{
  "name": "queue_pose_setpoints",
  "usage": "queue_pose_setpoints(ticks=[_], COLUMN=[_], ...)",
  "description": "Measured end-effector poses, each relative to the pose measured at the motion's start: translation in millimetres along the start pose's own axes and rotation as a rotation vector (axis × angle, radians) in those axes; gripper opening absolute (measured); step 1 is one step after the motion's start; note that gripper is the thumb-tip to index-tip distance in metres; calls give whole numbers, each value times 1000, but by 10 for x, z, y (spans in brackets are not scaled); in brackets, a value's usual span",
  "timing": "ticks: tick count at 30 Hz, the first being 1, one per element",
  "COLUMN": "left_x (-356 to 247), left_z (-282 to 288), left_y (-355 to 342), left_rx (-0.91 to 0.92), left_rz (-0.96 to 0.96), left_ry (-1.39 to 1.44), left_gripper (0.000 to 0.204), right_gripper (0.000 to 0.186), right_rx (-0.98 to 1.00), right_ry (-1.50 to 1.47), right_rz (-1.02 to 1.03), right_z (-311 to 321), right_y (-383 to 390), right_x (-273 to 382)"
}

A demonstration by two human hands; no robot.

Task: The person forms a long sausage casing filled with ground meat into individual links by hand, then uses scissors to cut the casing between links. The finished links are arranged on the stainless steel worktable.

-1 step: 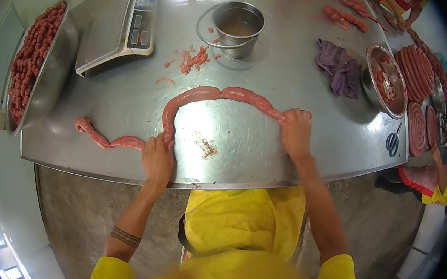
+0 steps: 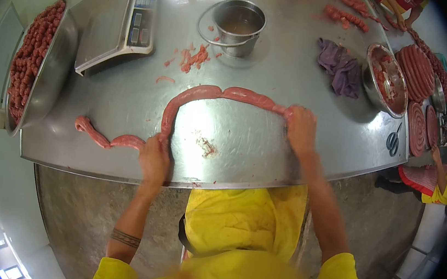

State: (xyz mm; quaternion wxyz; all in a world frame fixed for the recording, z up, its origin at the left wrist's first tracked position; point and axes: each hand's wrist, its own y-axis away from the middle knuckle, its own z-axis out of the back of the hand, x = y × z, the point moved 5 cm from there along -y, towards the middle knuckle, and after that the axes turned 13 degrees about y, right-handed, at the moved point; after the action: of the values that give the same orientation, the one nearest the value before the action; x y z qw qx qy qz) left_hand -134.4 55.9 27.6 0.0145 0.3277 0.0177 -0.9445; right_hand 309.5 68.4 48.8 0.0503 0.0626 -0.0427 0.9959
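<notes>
Sausage chain (image 2: 205, 93), raw, pinkish-red, on silver metal table (image 2: 244, 153), mid-frame: left hand (image 2: 154, 160) grasping it left of centre, right hand (image 2: 301, 131) likewise right of centre.

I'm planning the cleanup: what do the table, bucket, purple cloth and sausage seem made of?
Table: smooth metal, probably stainless steel; grey with bright glare.
Bucket: likely the same, polished; its rim gleams.
Cloth: matte fabric, fiber unclear; soft folds.
Sausage: apparently meat in thin casing; pinkish-red, glossy skin.
</notes>
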Motion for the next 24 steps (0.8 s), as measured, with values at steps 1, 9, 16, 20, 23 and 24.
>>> queue_pose_setpoints(ticks=[1,9,16,20,23,24], left_x=[178,-415,-774,-926,-996,-1027], left_z=[144,354,167,653,823,852], left_y=[-48,-516,-696,-419,-226,-178], left_rx=[40,-269,220,296,347,356], left_rz=[98,-584,-391,-552,-419,-396], left_ry=[124,-178,99,50,16,14], left_gripper=[47,40,12,14,17,17], right_gripper=[35,59,31,23,25,25], right_rx=[78,-59,-221,122,190,58], right_ry=[-11,-415,-311,-252,-273,-298], right_rz=[-46,363,460,504,615,538], right_z=[26,215,-131,-150,-147,-95], right_y=[-50,-268,-323,-177,20,38], right_x=[-117,1465,2790,2886,3004,2982])
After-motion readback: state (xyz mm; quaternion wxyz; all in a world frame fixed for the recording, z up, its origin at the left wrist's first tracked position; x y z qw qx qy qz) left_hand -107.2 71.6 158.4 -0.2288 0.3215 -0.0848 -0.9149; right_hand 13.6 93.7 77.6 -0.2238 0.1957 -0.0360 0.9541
